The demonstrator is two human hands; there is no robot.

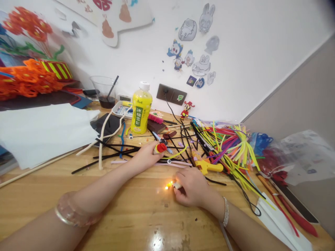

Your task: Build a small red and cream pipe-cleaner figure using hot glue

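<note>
My left hand (146,155) is closed on a small fuzzy piece (161,147), red on top with pale yellow below, above the table. Nearer to me, my right hand (192,186) grips a small whitish thing (177,185) that looks like a lighter; fingers hide most of it. Flame-like orange glows (169,184) show at its left end, apart from the red piece. Just beyond my right hand lies a yellow-orange glue gun (208,166). Black pipe cleaners (125,152) and a googly eye (169,161) lie around my left hand.
A yellow drink bottle (141,109) and a plastic cup of dark liquid (106,101) stand at the back. Colourful pipe cleaners (235,143) pile up at right, near a red-handled tool (298,214). White sheets (47,130) and orange fuzzy flowers (28,80) occupy the left.
</note>
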